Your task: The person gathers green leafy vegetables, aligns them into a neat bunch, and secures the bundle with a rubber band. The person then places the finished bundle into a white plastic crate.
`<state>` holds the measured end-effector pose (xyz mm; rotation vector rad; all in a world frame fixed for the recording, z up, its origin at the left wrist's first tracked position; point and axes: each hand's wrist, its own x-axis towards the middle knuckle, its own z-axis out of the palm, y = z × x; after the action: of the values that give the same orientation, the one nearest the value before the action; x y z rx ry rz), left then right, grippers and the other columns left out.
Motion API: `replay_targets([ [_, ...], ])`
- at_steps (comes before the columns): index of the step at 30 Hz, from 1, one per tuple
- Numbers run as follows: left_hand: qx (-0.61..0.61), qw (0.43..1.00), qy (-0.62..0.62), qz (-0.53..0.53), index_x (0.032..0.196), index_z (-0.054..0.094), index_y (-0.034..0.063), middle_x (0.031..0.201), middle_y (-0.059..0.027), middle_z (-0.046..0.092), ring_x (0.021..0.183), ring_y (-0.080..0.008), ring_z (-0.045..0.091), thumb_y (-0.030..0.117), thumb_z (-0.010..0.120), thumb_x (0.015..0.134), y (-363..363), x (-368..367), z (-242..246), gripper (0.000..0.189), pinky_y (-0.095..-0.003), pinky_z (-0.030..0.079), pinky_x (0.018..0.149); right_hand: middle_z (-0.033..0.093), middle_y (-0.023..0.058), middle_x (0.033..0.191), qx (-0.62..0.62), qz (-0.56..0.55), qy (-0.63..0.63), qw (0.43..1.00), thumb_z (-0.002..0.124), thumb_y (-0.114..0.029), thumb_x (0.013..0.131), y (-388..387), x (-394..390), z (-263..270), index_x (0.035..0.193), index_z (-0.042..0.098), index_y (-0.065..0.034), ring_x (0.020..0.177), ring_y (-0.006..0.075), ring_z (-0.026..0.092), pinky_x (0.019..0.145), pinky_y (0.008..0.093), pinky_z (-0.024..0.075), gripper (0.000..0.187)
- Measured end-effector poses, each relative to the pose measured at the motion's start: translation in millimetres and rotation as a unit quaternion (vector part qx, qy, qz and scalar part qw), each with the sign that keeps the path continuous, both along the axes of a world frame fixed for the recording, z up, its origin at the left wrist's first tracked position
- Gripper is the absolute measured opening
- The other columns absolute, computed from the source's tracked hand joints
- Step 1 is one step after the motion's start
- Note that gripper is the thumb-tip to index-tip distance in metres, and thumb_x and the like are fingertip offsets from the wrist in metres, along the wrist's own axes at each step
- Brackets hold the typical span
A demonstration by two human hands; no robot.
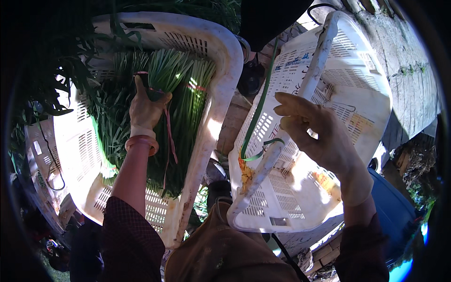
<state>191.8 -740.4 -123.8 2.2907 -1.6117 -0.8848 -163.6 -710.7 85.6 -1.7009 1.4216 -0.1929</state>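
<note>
My left hand [142,109], in a thin tan glove, grips a bundle of chive-like greens [167,72] near its tie. The bundle lies among several others, some bound with reddish bands, inside a white perforated plastic crate [225,60]. A loose pink ribbon [170,130] trails down from beside the thumb. My right hand [322,132], gloved too, hovers over the near rim of a second white plastic crate [356,81], which is tilted. Its fingers are bent and apart, and nothing shows between them. A long green leaf [266,95] hangs against that crate's outer side.
Leafy greens [63,38] crowd the upper left, partly over the crate. A concrete block or ledge [405,81] rises on the right, above a blue container [391,208]. Another crate [42,158] stands at the far left. A brown apron [225,250] covers my lap.
</note>
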Motion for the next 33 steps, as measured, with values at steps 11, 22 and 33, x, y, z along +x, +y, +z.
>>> replay_targets([
  [11, -0.1, 0.983, -0.081, -0.132, 0.152, 0.035, 0.0013, 0.125, -0.0261, 0.063, 0.111, -0.0429, 0.063, 0.047, 0.062, 0.094, -3.4, 29.9, -40.4, 0.078, -0.045, 0.05, 0.093, 0.066, 0.0194, 0.123, -0.06, -0.017, -0.126, 0.99, 0.069, -0.007, 0.089, 9.4, 53.2, -34.5, 0.146, 0.044, -0.002, 0.112, 0.0317, 0.066, 0.092, 0.0417, 0.0545, 0.062],
  [22, 0.087, 0.982, -0.123, -0.114, 0.145, 0.041, -0.0042, 0.115, -0.0275, 0.067, 0.109, -0.0405, 0.066, 0.07, 0.066, 0.078, -28.5, 19.0, -59.0, 0.104, -0.0487, 0.053, 0.087, 0.063, 0.0246, 0.113, 0.102, -0.142, -0.104, 0.979, 0.064, -0.019, 0.095, -7.6, 82.1, -72.1, 0.153, 0.019, 0.0068, 0.098, 0.035, 0.067, 0.081, 0.0408, 0.0571, 0.078],
  [33, -0.065, 0.986, -0.126, -0.092, 0.146, 0.037, -0.0056, 0.113, -0.0213, 0.066, 0.096, -0.0385, 0.065, 0.032, 0.07, 0.086, 9.9, -28.1, -93.3, 0.079, -0.0458, 0.053, 0.083, 0.066, 0.019, 0.102, 0.147, -0.199, -0.158, 0.956, 0.057, -0.005, 0.095, -0.7, 88.4, -94.5, 0.157, 0.011, -0.0021, 0.086, 0.0244, 0.066, 0.077, 0.0357, 0.0548, 0.077],
])
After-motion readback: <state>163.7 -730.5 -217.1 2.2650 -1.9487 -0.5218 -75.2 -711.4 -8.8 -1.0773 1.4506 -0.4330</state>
